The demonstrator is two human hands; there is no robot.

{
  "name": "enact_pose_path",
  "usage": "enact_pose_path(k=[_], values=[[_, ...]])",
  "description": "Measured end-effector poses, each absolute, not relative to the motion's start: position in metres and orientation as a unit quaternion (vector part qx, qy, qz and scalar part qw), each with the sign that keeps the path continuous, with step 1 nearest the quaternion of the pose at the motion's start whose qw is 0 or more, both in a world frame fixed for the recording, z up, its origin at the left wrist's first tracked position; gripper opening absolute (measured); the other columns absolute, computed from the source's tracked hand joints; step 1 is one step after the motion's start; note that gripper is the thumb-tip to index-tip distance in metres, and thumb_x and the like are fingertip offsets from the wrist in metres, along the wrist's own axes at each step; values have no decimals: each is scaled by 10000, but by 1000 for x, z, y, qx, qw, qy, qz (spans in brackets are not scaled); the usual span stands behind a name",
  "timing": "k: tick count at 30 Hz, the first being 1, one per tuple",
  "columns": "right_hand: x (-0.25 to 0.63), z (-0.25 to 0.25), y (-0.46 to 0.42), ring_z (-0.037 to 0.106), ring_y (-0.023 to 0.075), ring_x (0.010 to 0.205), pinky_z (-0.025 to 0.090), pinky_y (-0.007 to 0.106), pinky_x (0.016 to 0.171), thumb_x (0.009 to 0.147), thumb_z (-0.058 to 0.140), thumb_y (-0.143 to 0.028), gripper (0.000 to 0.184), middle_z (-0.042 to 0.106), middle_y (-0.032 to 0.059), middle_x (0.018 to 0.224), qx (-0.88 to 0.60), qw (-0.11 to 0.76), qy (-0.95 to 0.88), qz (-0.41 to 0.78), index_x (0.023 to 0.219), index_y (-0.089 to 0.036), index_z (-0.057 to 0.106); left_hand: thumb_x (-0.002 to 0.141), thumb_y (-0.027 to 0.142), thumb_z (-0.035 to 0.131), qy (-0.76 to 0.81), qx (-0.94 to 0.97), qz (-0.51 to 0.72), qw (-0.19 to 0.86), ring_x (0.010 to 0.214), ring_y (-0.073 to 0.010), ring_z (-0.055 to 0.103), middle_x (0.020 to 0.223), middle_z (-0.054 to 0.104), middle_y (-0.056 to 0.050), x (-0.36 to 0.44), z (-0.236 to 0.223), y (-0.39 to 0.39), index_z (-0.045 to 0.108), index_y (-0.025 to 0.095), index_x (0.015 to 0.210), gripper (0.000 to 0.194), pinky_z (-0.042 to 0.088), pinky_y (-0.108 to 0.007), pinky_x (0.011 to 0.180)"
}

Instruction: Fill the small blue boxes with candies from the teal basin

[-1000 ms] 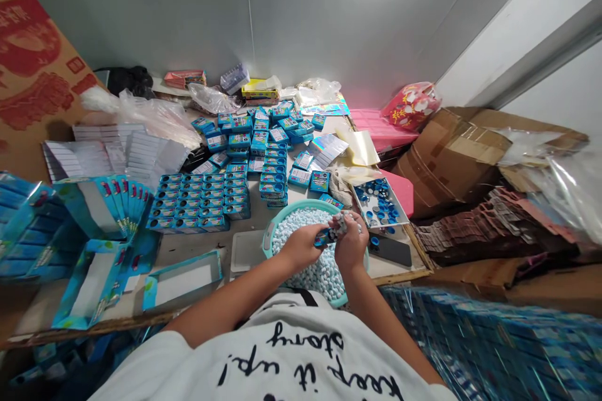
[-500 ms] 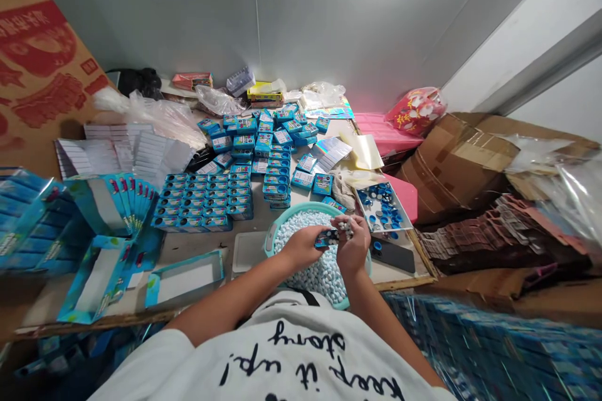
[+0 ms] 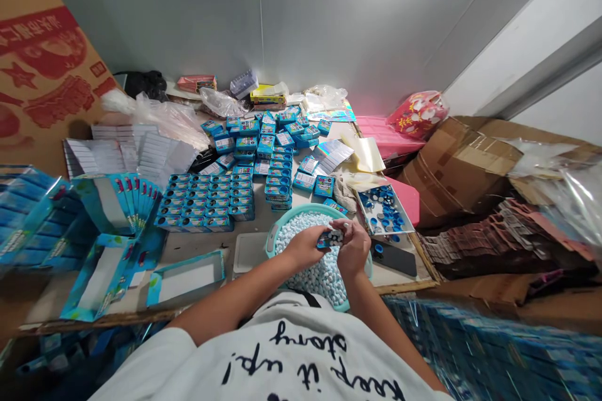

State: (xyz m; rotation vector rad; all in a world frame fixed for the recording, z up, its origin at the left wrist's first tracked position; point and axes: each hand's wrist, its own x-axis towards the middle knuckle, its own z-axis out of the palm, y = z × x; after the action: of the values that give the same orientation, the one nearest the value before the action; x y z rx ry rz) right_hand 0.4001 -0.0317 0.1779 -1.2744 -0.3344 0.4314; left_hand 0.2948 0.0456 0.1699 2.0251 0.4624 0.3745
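Note:
My left hand [image 3: 305, 247] is closed around a small blue box [image 3: 323, 241], with white pellets showing at its open side. Close beside it, my right hand [image 3: 354, 248] has its fingers curled around a few white pellets, right at the box. Both hands are over a round turquoise basin [image 3: 271, 242] filled with small white pellets [image 3: 301, 220]. Just right of the basin is a white tray [image 3: 408, 223] holding blue round caps [image 3: 386, 208]. A dark flat phone-like slab [image 3: 397, 259] lies below the tray, with a blue cap on it.
Stacked blue boxes [image 3: 207, 200] stand left of the basin, with a loose pile [image 3: 266, 128] behind. Open blue display cartons [image 3: 185, 279] lie at the front left. A cardboard box [image 3: 454, 166] and a pink container [image 3: 404, 200] are at the right.
My right hand's fingers have drawn in over the box, and more white pellets now show in it. The view has shifted slightly.

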Motion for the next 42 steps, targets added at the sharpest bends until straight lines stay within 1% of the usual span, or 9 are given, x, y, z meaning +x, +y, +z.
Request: enact_pose_path(k=[5,8,12,17,22,26,31,37,42], values=[[398,176,-34,675,207,845,494,394,861,864,469,-402,308,726,62,844,-587,768,-166,194,630,-202,492,748,213,692,199,836,164,484,1148,-270,604,1252,646,-85,296,164,46,593,216,1251,513,471,-386,1001],[395,179,-33,692,225,907,480,438,909,891,476,-439,249,738,55,877,-582,771,-171,194,833,-207,547,739,192,693,202,834,163,487,1154,-277,601,1258,639,-97,296,160,47,589,208,1266,538,472,-402,1006],[392,183,-35,685,239,997,443,486,966,932,421,-516,380,742,60,953,-590,754,-194,217,1151,-220,516,737,216,706,190,830,161,498,1108,-273,616,1213,657,-95,297,162,49,606,203,1243,516,493,-397,967],[393,188,-40,603,238,1178,407,448,1034,926,444,-564,499,696,82,1164,-601,703,-260,276,1295,-237,518,865,349,606,179,802,165,545,1104,-247,616,1200,673,-86,299,167,49,644,208,1211,376,472,-388,1006],[407,179,-47,555,215,1237,408,434,1050,882,565,-471,466,621,75,1305,-588,736,-231,244,1297,-263,525,907,290,522,236,778,171,557,1174,-226,596,1231,674,-74,301,164,48,666,207,1204,341,430,-390,1073],[424,166,-62,620,240,1071,488,408,912,786,697,-428,397,677,87,1147,-694,633,-262,221,1122,-220,666,890,340,568,258,772,173,555,1146,-229,623,1199,699,-57,301,164,47,695,217,1166,327,466,-382,1044],[428,165,-76,642,218,868,515,352,748,820,662,-455,280,676,71,958,-742,538,-338,214,925,-205,734,909,349,566,246,800,225,498,1091,-218,660,1154,723,-52,299,166,40,698,227,1156,305,500,-369,997],[420,176,-75,583,164,715,484,304,656,877,610,-408,255,617,61,873,-770,464,-417,134,881,-182,727,911,384,586,170,834,262,456,1125,-222,654,1159,718,-92,291,158,40,732,215,1036,256,490,-380,1019],[422,176,-77,601,185,788,502,309,683,908,560,-426,294,607,75,894,-769,462,-417,147,892,-182,723,863,358,651,182,832,250,461,1076,-218,666,1125,725,-84,292,165,42,732,222,1020,224,497,-372,992]])
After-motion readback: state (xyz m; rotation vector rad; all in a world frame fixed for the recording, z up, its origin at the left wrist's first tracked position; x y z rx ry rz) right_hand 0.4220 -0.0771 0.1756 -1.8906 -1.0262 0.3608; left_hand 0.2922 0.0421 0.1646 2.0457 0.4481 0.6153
